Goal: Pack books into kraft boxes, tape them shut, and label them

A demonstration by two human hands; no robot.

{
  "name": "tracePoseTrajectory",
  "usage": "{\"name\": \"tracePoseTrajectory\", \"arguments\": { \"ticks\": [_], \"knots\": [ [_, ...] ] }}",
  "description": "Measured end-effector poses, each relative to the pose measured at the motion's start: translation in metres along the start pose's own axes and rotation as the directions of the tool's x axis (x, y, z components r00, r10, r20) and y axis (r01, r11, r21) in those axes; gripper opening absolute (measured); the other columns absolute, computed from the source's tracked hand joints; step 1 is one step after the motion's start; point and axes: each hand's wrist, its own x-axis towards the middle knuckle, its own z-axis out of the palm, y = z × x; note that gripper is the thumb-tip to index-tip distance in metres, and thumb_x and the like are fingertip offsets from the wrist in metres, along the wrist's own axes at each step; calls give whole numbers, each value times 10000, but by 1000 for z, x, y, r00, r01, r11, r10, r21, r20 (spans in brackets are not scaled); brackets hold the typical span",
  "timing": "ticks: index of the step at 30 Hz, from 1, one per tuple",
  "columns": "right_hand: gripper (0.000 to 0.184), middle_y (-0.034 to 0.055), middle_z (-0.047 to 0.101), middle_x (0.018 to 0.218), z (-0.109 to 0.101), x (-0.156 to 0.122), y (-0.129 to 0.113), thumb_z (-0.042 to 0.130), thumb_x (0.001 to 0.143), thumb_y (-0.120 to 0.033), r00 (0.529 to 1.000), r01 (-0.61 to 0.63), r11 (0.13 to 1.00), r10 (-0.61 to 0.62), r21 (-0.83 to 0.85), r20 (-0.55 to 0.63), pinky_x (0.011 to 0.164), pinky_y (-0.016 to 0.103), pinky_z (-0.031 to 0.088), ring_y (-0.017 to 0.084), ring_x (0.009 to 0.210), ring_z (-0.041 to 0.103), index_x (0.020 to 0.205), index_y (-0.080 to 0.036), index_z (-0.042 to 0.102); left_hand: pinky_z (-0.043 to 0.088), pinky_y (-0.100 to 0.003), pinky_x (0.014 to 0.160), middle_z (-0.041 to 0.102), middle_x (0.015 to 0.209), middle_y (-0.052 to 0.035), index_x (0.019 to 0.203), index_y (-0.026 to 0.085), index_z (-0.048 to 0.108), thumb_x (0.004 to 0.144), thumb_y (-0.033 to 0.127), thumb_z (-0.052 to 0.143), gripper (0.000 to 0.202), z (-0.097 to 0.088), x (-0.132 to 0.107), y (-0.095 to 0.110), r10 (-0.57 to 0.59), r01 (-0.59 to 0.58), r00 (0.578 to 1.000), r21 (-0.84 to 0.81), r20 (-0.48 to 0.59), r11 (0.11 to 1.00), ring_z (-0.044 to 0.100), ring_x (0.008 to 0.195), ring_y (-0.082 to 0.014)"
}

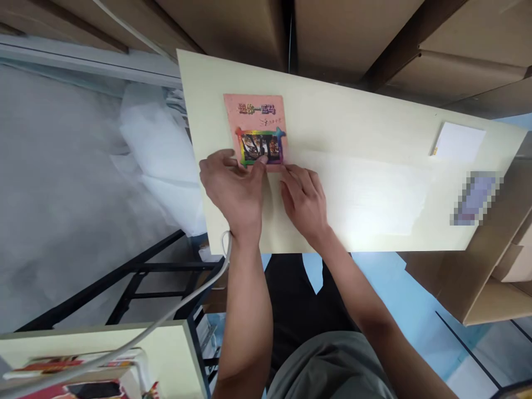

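Fingertips point(261, 160) of the left hand point(233, 191) down on the lower edge of a pink card point(254, 119), thumb against its rainbow-framed picture, other fingers curled at the knuckles; cannot tell whether pinching that edge or only pressing it. Right hand point(304, 202) spread flat and released, tips touching the card's lower right corner, clasping nothing.

Head view: card flat and printed side up on a pale tabletop point(374, 122), near the left end, just beyond both hands, its near edge under the 2 sets of fingertips. Nothing else over the card. Pale sheet point(374, 194) on the tabletop, partly under the right hand and stretching away to the right. Small white pad point(457, 141) well apart, toward the far right corner. White cable point(174, 310) from beside the left wrist down past a second pale table point(174, 354) at lower left. Cardboard boxes point(477, 61) beyond the tabletop; white wrapping point(158, 144) and a black metal frame point(137, 277) to its left.
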Motion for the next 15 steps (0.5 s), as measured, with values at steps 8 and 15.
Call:
{"name": "tracePoseTrajectory", "arguments": {
  "ticks": [8,15],
  "knots": [
    [361,144,756,1465,25,4,11,547,1181,-238,994,-23,999,28,45,-103,1172,525,625,307,1326,684,1465,-266,767,588,-334,790,670,889,15,887,213,658,929,267,890,242,-22,-6,49,-71,50,987,-139,-144,989,648,765,-142],
    [250,128,812,1238,1,0,16,581,1163,-308,982,-149,941,178,304,-70,977,457,690,295,1194,755,1270,-231,793,632,-343,746,682,844,27,852,277,662,880,389,899,264,-43,-63,78,-74,10,992,-525,-102,851,728,831,-192]
  ]
}}
